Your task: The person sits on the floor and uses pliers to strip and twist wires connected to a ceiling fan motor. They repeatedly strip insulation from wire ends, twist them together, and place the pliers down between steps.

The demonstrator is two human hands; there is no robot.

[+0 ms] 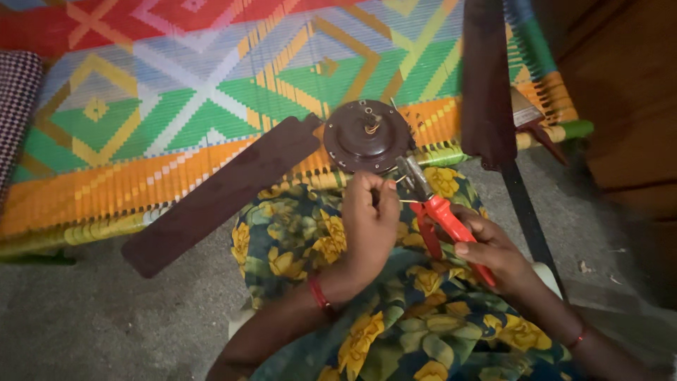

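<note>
A dark brown ceiling fan motor (367, 135) rests on the edge of a woven cot, with one blade (224, 192) reaching down-left and another blade (486, 77) pointing up. My right hand (493, 248) grips red-handled pliers (441, 215), whose jaws sit just below the motor on a thin wire (403, 180). My left hand (368, 222) pinches that wire close to the jaws. Both wrists wear red bangles. My lap is covered by green cloth with yellow flowers (395, 317).
The cot's colourful woven mat (183, 92) fills the upper view. A checked cushion (15, 106) lies at the far left. Grey concrete floor (84, 317) is below. A wooden panel (627, 92) stands at the right, with a dark rod (529, 219) leaning beside it.
</note>
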